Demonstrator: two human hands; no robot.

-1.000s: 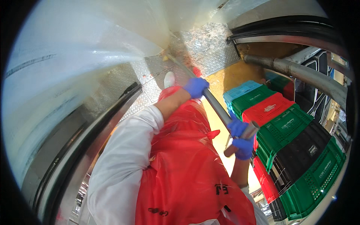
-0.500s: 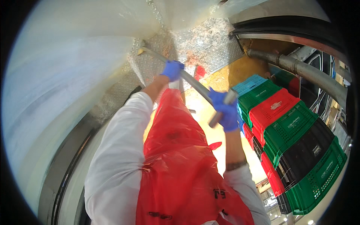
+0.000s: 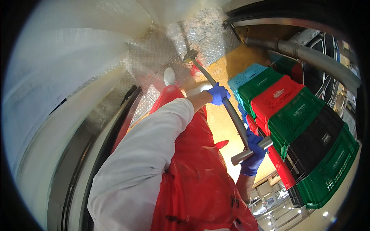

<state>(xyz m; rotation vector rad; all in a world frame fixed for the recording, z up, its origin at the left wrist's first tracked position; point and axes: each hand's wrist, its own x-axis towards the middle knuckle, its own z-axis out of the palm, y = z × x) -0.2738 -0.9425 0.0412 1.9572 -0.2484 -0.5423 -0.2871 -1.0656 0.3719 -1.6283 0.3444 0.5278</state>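
Note:
Both my blue-gloved hands grip a long T-handled metal tool (image 3: 232, 114) that slants from the upper middle down to the right. My left hand (image 3: 218, 94) is wrapped round the shaft about midway. On the T-shaped crosspiece at the near end, my right hand (image 3: 253, 152) is closed. The tool's small head (image 3: 190, 56) is at the diamond-plate metal floor (image 3: 148, 52), beside a red patch; its exact shape is hard to make out. Pale, crumbly debris (image 3: 204, 25) lies scattered over the plate beyond the head.
Stacked green, red and black plastic crates (image 3: 296, 111) stand close on my right. A thick grey pipe (image 3: 308, 57) runs behind them. Translucent whitish sheeting (image 3: 69, 65) hangs on the left. My white boot (image 3: 169, 76) stands on the metal plate, with yellowish floor alongside.
The tool's head has swung rightward across the floor plate. Both hands have moved right and nearer to me, still gripping the tool, and my left arm now crosses my red apron.

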